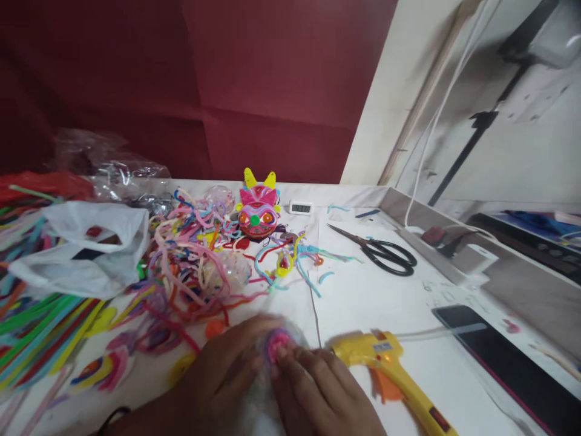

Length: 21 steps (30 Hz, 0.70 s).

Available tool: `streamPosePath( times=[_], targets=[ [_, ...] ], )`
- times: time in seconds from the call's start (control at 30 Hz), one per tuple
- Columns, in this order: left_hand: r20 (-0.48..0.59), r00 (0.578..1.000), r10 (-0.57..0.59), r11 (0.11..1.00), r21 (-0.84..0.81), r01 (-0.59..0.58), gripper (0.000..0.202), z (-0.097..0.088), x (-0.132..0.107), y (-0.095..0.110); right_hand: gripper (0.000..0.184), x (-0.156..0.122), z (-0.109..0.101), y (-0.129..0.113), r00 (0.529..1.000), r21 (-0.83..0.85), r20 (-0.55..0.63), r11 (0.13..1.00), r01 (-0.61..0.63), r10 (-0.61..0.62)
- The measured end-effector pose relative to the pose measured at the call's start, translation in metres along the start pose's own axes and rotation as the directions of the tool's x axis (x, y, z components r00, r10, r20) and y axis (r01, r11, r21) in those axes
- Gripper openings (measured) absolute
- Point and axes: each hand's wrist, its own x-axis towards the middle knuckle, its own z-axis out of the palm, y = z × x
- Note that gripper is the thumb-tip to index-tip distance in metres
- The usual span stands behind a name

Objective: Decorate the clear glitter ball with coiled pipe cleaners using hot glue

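Note:
My left hand (227,369) and my right hand (322,393) meet at the bottom middle of the view. Both are closed around a pale, fuzzy round object (261,402) with a pink coiled pipe-cleaner disc (278,346) on its top. The fingertips of my right hand press at the disc's edge, and my left hand cups the object from the left. A yellow glue gun (394,369) lies on the white table (376,303) just right of my right hand, with an orange scrap under it.
A tangle of coloured pipe cleaners (195,254) and a white plastic bag (86,248) fill the left. A pink and yellow pipe-cleaner creature head (258,209) stands at the back. Black scissors (385,251), a small digital display (301,208) and a dark tablet (508,363) lie to the right.

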Motion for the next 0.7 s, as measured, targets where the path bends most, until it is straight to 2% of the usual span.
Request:
streamPosePath(
  times=[0.03,0.07,0.23,0.43,0.57,0.7],
  targets=[
    [0.063,0.995,0.078,0.997,-0.033,-0.076,0.041,-0.002,0.001,0.003,0.022,0.001,-0.002,0.001,1.0,-0.008,0.0,1.0,0.01,-0.01],
    [0.072,0.99,0.122,0.992,-0.041,-0.119,0.039,-0.003,0.002,0.006,0.022,0.003,-0.004,0.002,1.0,-0.016,0.008,1.0,0.01,-0.009],
    [0.061,0.949,0.31,0.95,-0.061,-0.306,0.035,-0.009,0.009,0.011,0.018,0.011,-0.014,0.003,0.999,-0.043,0.019,0.998,0.039,-0.038],
    [0.023,0.939,0.344,0.934,-0.111,-0.339,0.033,-0.009,0.013,0.011,0.022,0.016,-0.017,0.004,0.996,-0.078,0.036,0.994,0.082,-0.079],
    [0.013,0.902,0.431,0.899,-0.095,-0.428,0.03,-0.007,0.016,0.01,0.023,0.013,-0.017,0.004,0.995,-0.082,0.057,0.993,0.089,-0.084],
    [-0.007,0.892,0.452,0.889,-0.075,-0.452,0.031,-0.006,0.016,0.011,0.025,0.01,-0.016,0.002,0.992,-0.099,0.086,0.99,0.098,-0.09]
  ],
)
